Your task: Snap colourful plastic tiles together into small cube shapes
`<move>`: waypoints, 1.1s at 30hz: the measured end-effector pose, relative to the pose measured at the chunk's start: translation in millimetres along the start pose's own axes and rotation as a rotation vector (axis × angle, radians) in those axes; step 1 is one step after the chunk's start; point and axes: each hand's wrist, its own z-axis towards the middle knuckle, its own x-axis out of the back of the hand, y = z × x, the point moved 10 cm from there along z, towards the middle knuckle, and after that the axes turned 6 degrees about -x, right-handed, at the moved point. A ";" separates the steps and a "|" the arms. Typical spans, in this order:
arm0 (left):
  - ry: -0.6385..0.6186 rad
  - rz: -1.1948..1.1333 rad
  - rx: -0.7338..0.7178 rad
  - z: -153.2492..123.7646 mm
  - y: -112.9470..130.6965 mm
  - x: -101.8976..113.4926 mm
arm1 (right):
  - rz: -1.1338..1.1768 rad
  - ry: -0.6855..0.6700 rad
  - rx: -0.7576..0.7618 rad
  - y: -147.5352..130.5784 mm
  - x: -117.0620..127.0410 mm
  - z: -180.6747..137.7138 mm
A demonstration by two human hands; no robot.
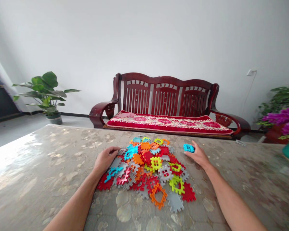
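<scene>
Tabletop [38,170]: the right hand [198,154] partly hides perhaps stacked blue tiles [188,148].

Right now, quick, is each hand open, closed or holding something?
Left hand: beside the interlocking tile pile; grip can't be told.
Right hand: closed, holding at least one blue interlocking tile.

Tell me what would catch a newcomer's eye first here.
Most likely the bright pile of toothed pieces in red, orange, blue, grey and yellow-green, spread on the table between the left hand and right hand, which holds a blue item. Next, perhaps, the dark red bench beyond the table, with its red patterned cover, then the purple flowers at the picture's right edge.
</scene>
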 end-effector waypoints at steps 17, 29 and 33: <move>-0.044 -0.009 -0.047 -5.0 18.7 -3.2 | 0.285 0.259 0.006 -28.3 42.2 -34.7; -0.119 0.243 -0.339 -9.3 68.5 -12.4 | 0.135 0.184 0.240 -107.1 12.2 -82.0; -0.239 0.206 -0.343 -4.6 70.0 -28.5 | 0.085 0.162 0.262 -108.3 8.6 -83.6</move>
